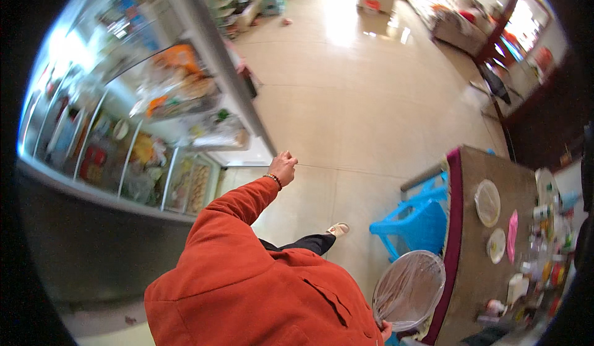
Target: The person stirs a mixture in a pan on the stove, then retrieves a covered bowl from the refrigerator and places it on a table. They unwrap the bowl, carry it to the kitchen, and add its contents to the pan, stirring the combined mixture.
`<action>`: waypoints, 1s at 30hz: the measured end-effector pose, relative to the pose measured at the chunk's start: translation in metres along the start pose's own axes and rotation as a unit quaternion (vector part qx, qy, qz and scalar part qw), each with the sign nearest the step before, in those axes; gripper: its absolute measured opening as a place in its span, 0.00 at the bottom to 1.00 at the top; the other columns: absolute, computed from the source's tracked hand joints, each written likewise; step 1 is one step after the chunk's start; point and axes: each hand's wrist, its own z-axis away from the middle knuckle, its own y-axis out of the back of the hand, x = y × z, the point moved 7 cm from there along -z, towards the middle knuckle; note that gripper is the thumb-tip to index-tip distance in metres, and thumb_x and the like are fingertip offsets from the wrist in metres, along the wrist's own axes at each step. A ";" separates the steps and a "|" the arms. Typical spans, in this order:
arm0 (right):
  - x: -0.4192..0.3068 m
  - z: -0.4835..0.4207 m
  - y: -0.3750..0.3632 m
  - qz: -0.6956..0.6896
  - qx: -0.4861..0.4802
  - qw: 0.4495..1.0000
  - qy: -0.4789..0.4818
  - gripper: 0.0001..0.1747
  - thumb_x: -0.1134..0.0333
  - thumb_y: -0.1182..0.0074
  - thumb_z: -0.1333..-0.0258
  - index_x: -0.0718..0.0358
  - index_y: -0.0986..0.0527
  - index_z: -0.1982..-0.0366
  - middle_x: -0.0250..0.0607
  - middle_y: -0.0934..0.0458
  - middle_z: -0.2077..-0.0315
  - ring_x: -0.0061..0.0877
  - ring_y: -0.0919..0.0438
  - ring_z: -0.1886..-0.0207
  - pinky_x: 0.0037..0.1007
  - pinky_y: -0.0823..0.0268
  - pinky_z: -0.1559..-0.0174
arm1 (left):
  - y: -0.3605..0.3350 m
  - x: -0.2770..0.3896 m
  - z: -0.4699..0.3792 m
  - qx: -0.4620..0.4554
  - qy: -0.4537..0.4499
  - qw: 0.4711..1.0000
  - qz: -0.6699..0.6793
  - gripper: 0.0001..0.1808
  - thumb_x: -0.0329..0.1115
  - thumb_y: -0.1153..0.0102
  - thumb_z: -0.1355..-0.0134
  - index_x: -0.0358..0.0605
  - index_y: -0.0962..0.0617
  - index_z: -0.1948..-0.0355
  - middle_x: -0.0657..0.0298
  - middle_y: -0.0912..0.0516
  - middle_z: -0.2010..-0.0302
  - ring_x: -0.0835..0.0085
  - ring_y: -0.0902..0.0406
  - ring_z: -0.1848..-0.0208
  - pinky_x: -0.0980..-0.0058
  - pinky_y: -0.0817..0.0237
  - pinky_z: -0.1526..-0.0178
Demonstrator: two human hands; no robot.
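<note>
My left hand (pixel 284 167) is stretched out in front with curled fingers and a beaded bracelet at the wrist. Nothing shows in it; it overlaps the lower end of the grey refrigerator edge (pixel 232 91), and contact cannot be made out. The lit refrigerator (pixel 218 159) stands open on the left, holding an orange plastic bag (pixel 178 60), other bagged food and a row of eggs (pixel 198 183) in a clear bin. Low on the right, my right hand (pixel 386 331) grips the rim of a round dish covered in clear film (pixel 410 290), tilted beside my red jacket. Most of this hand is hidden.
A blue plastic stool (pixel 413 227) stands against the table (pixel 468 272). On the table are a covered bowl (pixel 488 203), a plate (pixel 496 245), a pink item (pixel 512 236) and several bottles. Farther off are a sofa (pixel 459 30) and shiny floor tiles (pixel 325 114).
</note>
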 end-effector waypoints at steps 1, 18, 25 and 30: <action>0.006 -0.012 0.004 0.042 -0.001 0.998 -0.040 0.13 0.58 0.46 0.54 0.62 0.26 0.74 0.48 0.20 0.72 0.35 0.22 0.70 0.35 0.30 0.68 | 0.024 -0.018 0.015 0.033 0.011 0.999 -0.004 0.14 0.27 0.42 0.46 0.45 0.18 0.57 0.55 0.22 0.53 0.56 0.27 0.45 0.61 0.33 0.44; 0.075 -0.033 -0.169 0.297 -0.195 0.935 -0.006 0.12 0.60 0.47 0.46 0.62 0.23 0.68 0.44 0.19 0.64 0.37 0.22 0.60 0.39 0.30 0.51 | 0.246 -0.134 0.037 0.336 0.041 0.929 -0.146 0.41 0.29 0.43 0.48 0.39 0.39 0.30 0.56 0.37 0.35 0.58 0.43 0.29 0.52 0.49 0.32; 0.122 0.025 -0.255 0.325 -0.228 0.917 0.024 0.11 0.60 0.46 0.45 0.61 0.24 0.68 0.42 0.20 0.65 0.34 0.23 0.63 0.36 0.30 0.54 | 0.259 -0.151 0.038 0.337 0.014 0.927 -0.166 0.39 0.30 0.45 0.46 0.41 0.37 0.31 0.56 0.36 0.38 0.63 0.41 0.31 0.51 0.54 0.33; 0.143 0.049 -0.279 0.332 -0.241 0.911 0.038 0.11 0.60 0.45 0.45 0.61 0.25 0.67 0.41 0.21 0.66 0.32 0.24 0.65 0.35 0.31 0.57 | 0.253 -0.159 0.032 0.317 -0.006 0.936 -0.155 0.34 0.30 0.46 0.45 0.43 0.34 0.35 0.57 0.36 0.37 0.64 0.42 0.31 0.48 0.55 0.34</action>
